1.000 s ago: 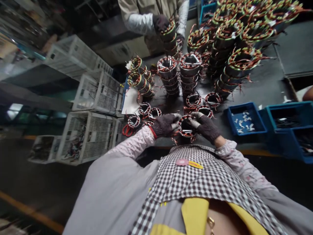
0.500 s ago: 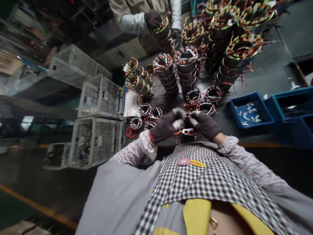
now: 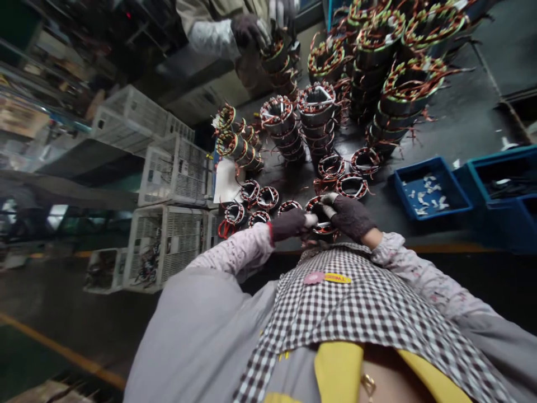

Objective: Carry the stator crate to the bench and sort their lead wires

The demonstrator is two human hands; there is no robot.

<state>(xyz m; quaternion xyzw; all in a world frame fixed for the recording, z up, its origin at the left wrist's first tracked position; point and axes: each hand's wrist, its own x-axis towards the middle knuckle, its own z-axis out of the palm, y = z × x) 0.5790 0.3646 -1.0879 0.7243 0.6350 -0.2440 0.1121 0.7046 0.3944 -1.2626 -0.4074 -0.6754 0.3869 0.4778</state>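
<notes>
Copper-wound stator sits at frame centre, near bench edge, w/ left hand and right hand both pinched closed on its rim, steadying it close to body. Blue tray at right, within reach.

My gloved left hand has slid back from the top of the copper-wound stator ring and now pinches at its near left edge, lower than a second ago. My gloved right hand has drawn slightly in over the ring's right side. Across the table, the co-worker's gloved hand has shifted left onto the far stack of wound stators.
</notes>
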